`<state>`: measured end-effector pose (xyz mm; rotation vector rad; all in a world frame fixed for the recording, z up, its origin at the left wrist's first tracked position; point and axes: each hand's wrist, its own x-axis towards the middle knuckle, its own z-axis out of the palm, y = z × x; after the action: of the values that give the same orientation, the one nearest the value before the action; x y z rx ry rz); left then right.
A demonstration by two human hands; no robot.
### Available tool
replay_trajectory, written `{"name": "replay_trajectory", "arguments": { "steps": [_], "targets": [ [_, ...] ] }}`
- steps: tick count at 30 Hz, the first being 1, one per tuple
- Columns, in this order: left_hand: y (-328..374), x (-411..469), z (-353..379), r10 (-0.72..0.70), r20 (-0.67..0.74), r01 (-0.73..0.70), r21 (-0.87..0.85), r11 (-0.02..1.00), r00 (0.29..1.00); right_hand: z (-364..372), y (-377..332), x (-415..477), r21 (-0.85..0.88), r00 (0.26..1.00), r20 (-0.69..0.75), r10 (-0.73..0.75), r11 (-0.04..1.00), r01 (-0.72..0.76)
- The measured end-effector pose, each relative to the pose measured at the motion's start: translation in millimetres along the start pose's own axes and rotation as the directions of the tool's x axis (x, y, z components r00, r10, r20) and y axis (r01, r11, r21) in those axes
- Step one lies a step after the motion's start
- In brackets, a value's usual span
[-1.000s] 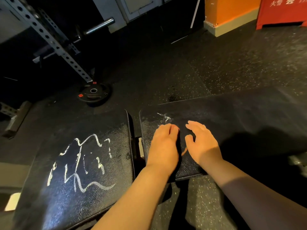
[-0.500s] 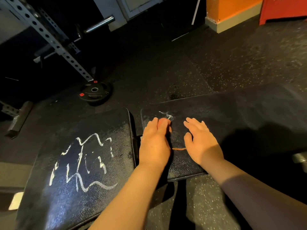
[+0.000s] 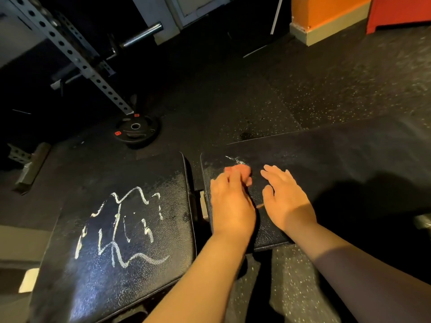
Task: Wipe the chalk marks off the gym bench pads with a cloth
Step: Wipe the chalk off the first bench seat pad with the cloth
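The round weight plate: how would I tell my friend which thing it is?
Find the slanted grey steel rack post full of holes, top left. Follow it down to the dark floor; the weight plate lies flat at its foot, beyond the scribbled bench pad. It's the only round black disc, with a centre hole and small red labels.

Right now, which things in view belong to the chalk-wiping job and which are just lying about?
Job: left pad with chalk scribble; right pad with chalk smear; left hand at the smear; right hand flat on the right pad; no cloth clearly visible.
Lying about: weight plate, rack upright, barbell end, orange pillar, red cabinet.
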<state>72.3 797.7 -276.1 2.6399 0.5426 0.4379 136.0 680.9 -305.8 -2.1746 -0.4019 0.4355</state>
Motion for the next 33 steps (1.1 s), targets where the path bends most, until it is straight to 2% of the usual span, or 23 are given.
{"name": "replay_trajectory", "arguments": {
  "steps": [2, 4, 6, 9, 10, 13, 15, 17, 20, 22, 25, 27, 30, 31, 33],
  "targets": [
    [14.0, -13.7, 8.3, 0.126, 0.134, -0.132, 0.037, 0.991, 0.983, -1.6, -1.7, 0.8, 0.011, 1.0, 0.006, 0.031, 0.999, -0.031],
    [8.6, -9.8, 1.8, 0.174, 0.195, -0.19, 0.066, 0.98, 0.965, -2.7, -2.8, 0.6, 0.018, 1.0, 0.006, 0.03, 0.999, -0.03],
    [-10.6, 4.8, -8.8, 0.136, 0.162, -0.153, 0.098, 0.983, 0.977, -2.4, -2.3, -0.8, 0.006, 1.0, -0.002, 0.0, 1.0, 0.0],
    [-22.3, 18.7, -12.7, -0.059, 0.036, 0.056, 0.075, 0.996, 0.998, -2.5, -1.6, -1.2, -0.008, 1.0, -0.004, 0.0, 1.0, 0.0],
    [-14.8, 16.4, -11.2, -0.05, 0.04, 0.047, 0.078, 0.996, 0.998, -1.9, -1.5, -1.2, -0.008, 1.0, -0.006, 0.004, 1.0, -0.004],
    [-1.1, 1.5, -4.6, 0.127, 0.168, -0.139, 0.06, 0.989, 0.978, -1.2, -2.3, -1.0, 0.005, 1.0, -0.004, 0.009, 1.0, -0.009],
    [-12.4, 6.4, -13.7, 0.213, 0.203, -0.228, 0.054, 0.972, 0.956, -0.9, -3.2, -1.6, 0.003, 1.0, -0.006, -0.005, 1.0, 0.005],
    [-26.4, 22.0, -24.8, 0.185, 0.153, -0.193, 0.041, 0.98, 0.971, -2.3, -2.9, -0.5, 0.0, 1.0, -0.007, -0.013, 1.0, 0.013],
    [-17.9, 26.4, -28.9, 0.062, 0.03, -0.063, 0.023, 0.998, 0.998, -2.5, -1.1, -0.8, -0.017, 1.0, 0.009, -0.006, 1.0, 0.006],
    [-1.5, 11.1, -24.9, 0.103, 0.101, -0.107, 0.039, 0.993, 0.99, -3.0, -1.7, -1.3, -0.014, 1.0, 0.005, 0.005, 1.0, -0.004],
    [-14.9, -5.3, -14.4, 0.251, 0.263, -0.276, 0.061, 0.959, 0.932, -2.8, -3.7, -1.9, -0.012, 1.0, 0.004, 0.005, 1.0, -0.005],
    [-29.4, 7.3, -21.4, 0.182, 0.257, -0.216, 0.111, 0.97, 0.949, -3.2, -3.4, -0.9, -0.011, 1.0, -0.003, -0.012, 1.0, 0.012],
    [-23.3, 17.5, -29.8, 0.005, 0.113, -0.015, 0.082, 0.997, 0.994, -3.0, 0.2, -1.2, -0.016, 1.0, -0.001, -0.022, 1.0, 0.022],
    [-14.3, 15.2, -29.8, 0.011, 0.099, -0.018, 0.071, 0.997, 0.995, -2.4, 0.3, -1.8, -0.015, 1.0, -0.003, -0.019, 1.0, 0.019],
    [-1.8, 2.0, -22.8, 0.099, 0.182, -0.108, 0.04, 0.993, 0.978, -1.9, 0.1, -2.5, -0.002, 1.0, -0.011, -0.007, 1.0, 0.007]
  ]
}}
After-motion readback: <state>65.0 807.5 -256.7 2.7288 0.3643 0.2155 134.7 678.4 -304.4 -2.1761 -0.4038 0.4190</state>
